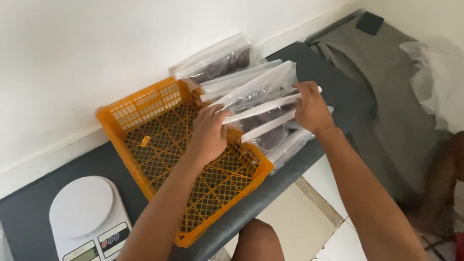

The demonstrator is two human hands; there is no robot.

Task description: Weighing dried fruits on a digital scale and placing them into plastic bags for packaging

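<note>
My left hand [210, 135] grips the near end of a clear plastic bag [259, 91] with dark contents, fingers curled shut on its left edge, while my right hand [310, 109] pinches the same bag at its right end, fingers closed over the sealed strip. The bag stands at the front of a row of similar bags [219, 61] leaning on edge at the 1 o'clock end of an orange crate [145, 107], which sits on the dark desk [24, 207]. The crate's latticed floor at 7 o'clock from my hands lies bare. A white kitchen scale [84, 210] rests on the desk at 8 o'clock, well apart from the crate. A crumpled clear sheet [454, 86] lies at 3 o'clock.
</note>
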